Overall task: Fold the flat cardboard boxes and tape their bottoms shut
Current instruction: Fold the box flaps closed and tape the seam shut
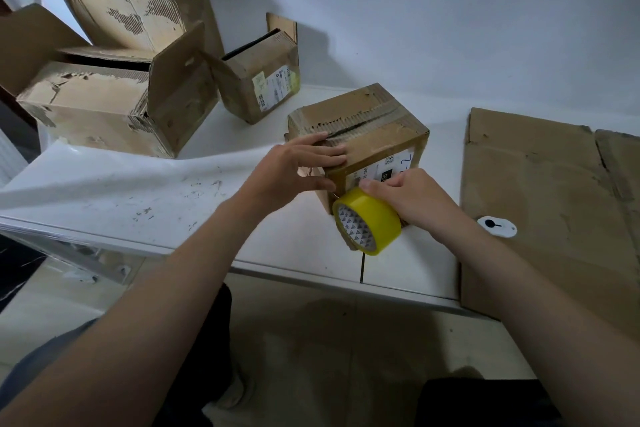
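On the white table (304, 253), the cardboard box (377, 149) stands bottom-up straight ahead of both hands, touching them, and its flap seam (360, 123) runs from the near left edge away to the far right. The left hand (304, 159) lies spread with straight fingers flat on the upturned bottom at the seam's near end, while the right hand (398, 198) grips the yellow tape roll (369, 220) against the near side wall below, so it looks the nearer to draw tape along that line. The roll hides the box's near lower corner, and whether any tape already sticks to the cardboard cannot be made out.
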Motion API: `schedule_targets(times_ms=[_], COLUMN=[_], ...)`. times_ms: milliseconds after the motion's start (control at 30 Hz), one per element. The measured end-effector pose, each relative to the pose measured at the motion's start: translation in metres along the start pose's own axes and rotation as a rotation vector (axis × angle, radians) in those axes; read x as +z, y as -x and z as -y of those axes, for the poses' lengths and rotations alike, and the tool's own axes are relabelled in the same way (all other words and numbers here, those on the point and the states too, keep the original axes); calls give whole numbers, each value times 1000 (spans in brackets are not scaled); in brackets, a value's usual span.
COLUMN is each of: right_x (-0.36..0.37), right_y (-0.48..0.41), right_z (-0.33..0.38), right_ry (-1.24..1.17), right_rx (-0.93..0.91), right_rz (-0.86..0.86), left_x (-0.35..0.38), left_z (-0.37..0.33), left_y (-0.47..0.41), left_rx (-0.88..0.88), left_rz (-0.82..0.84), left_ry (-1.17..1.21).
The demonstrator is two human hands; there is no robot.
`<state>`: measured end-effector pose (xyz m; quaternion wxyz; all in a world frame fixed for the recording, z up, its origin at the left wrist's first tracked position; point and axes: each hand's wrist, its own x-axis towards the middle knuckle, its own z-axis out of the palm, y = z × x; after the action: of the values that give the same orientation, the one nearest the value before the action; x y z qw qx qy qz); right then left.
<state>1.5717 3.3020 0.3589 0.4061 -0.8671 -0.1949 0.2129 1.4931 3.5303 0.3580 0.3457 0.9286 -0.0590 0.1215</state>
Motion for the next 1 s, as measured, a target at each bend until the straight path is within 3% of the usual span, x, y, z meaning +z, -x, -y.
schedule_targets(times_ms=[167, 333, 533, 633, 700, 733, 867, 1000], right_x=[1, -1, -12, -16, -17, -17, -17, -34], right_y=[1, 1, 1, 3, 4, 5, 13, 23], right_z=[1, 0, -3, -1, 0, 1, 2, -13], right_ry=[-21, -87, -54, 21, 79, 96, 103, 103], right_rx=[-21, -7, -12, -31, -62, -79, -123, -126], right_rz=[13, 85, 90, 54, 6, -18, -30, -59], left_x=[-20, -28, -21, -9, 3, 11, 55, 78], left_z=[-4, -7, -11, -21, -35, -41, -69, -88], left_y=[-5, -10, -6, 4, 17, 24, 46, 40], left_rx=[1, -12, 12, -51, -252, -408, -887, -929], left_rz=[189, 189, -59, -337, -523, -512, -145, -232], left_ry=[-84, -101, -301, -309, -173, -38, 712, 919])
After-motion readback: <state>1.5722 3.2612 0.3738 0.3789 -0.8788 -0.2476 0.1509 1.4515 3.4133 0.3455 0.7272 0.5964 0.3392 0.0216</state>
